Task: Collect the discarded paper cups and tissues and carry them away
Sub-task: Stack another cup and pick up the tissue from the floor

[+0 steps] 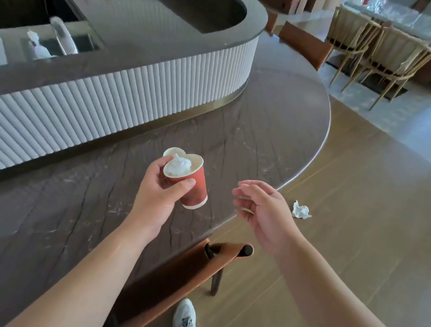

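My left hand (pixel 158 194) grips red paper cups (pixel 194 188) above the dark marble counter (pixel 255 130); two rims show side by side, squeezed together. A crumpled white tissue (pixel 179 165) sits inside the nearer cup. To the right of the cups, my right hand (pixel 260 211) hovers with fingers loosely curled and nothing in it. Another crumpled white tissue (pixel 301 210) lies on the wooden floor just beyond the counter's curved edge, right of my right hand.
An orange-brown chair (pixel 194 268) stands tucked at the counter's edge below my hands, and my white shoe (pixel 185 318) is beside it. A raised counter with white ribbed cladding (pixel 125 89) runs across the left. Dining chairs (pixel 374 52) and a covered table stand far right.
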{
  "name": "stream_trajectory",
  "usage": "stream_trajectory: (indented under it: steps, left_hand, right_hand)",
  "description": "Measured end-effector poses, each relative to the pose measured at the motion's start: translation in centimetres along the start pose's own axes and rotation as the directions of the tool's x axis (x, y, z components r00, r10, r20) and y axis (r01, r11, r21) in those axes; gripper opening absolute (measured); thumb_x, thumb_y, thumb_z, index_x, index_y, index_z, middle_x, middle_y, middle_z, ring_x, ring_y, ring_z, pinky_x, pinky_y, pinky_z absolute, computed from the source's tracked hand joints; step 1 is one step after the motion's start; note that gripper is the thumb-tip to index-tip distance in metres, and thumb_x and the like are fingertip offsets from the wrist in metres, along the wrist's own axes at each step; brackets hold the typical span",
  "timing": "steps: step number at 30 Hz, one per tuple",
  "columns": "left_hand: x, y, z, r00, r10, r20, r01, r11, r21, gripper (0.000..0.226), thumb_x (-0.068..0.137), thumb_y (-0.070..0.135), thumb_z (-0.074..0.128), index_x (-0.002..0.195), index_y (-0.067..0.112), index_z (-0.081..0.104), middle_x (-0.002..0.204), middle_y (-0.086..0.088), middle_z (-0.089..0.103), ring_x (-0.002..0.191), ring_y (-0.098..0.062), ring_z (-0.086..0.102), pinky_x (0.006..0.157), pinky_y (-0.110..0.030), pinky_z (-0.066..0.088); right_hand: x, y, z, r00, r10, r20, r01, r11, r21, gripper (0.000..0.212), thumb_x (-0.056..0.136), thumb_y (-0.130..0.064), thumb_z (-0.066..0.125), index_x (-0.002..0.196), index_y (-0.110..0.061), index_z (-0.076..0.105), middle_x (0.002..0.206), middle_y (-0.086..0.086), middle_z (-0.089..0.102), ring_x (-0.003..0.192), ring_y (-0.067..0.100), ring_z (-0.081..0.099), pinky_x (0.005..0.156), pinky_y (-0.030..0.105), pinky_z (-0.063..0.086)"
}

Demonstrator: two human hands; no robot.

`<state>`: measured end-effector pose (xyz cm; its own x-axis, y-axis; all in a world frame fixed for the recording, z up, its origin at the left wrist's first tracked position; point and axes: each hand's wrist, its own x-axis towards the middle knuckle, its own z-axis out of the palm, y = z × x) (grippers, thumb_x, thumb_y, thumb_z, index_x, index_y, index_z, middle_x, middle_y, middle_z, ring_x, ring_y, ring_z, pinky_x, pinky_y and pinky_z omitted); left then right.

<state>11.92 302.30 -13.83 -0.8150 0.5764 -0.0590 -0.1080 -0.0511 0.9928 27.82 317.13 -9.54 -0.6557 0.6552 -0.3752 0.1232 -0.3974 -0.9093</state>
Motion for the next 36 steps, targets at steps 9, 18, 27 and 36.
stream_trajectory:
  steps: [9, 18, 27, 36]
  left_hand:
    - [7.3, -1.2, -2.1, 0.997, -0.02, -0.077, 0.022, 0.999, 0.027, 0.072, 0.057, 0.047, 0.086, 0.123, 0.047, 0.056, 0.107, 0.032, 0.065, 0.105, 0.005, 0.064, 0.075, -0.013, 0.055]
    - [10.5, -1.3, -4.2, 0.977, -0.053, -0.208, 0.07, 0.995, 0.072, 0.075, 0.054, 0.047, 0.088, 0.121, 0.043, 0.054, 0.114, 0.019, 0.063, 0.104, 0.004, 0.064, 0.075, -0.015, 0.056]
    - [13.9, -1.2, -2.1, 0.928, -0.069, -0.366, 0.119, 0.986, 0.115, 0.075, 0.056, 0.045, 0.087, 0.122, 0.047, 0.051, 0.123, 0.015, 0.061, 0.108, 0.001, 0.065, 0.078, -0.016, 0.055]
    - [16.3, -1.6, -0.8, 0.861, -0.081, -0.502, 0.167, 0.978, 0.128, 0.07, 0.057, 0.044, 0.086, 0.119, 0.05, 0.054, 0.119, 0.018, 0.065, 0.111, -0.003, 0.066, 0.078, -0.014, 0.054]
  right_hand:
    - [9.4, -1.6, 2.8, 0.999, 0.011, 0.031, -0.005, 0.985, -0.174, 0.014, 0.077, -0.026, 0.066, 0.089, -0.022, 0.073, 0.087, 0.0, 0.074, 0.074, 0.011, 0.064, 0.067, 0.027, 0.05]
    - [17.5, 2.3, 5.1, 0.995, 0.068, 0.073, -0.026, 0.884, -0.467, 0.016, 0.083, -0.022, 0.068, 0.098, -0.026, 0.067, 0.089, -0.008, 0.07, 0.072, 0.01, 0.063, 0.075, 0.033, 0.057]
    - [25.9, 5.7, 6.7, 0.955, 0.149, 0.254, 0.057, 0.753, -0.656, 0.047, 0.08, -0.032, 0.07, 0.123, -0.031, 0.053, 0.118, -0.013, 0.057, 0.095, 0.008, 0.062, 0.062, 0.022, 0.046]
    - [32.1, 8.3, 8.8, 0.87, 0.181, 0.459, 0.306, 0.532, -0.79, 0.097, 0.073, -0.047, 0.077, 0.15, -0.031, 0.021, 0.149, -0.008, 0.035, 0.115, 0.009, 0.05, 0.072, 0.021, 0.04]
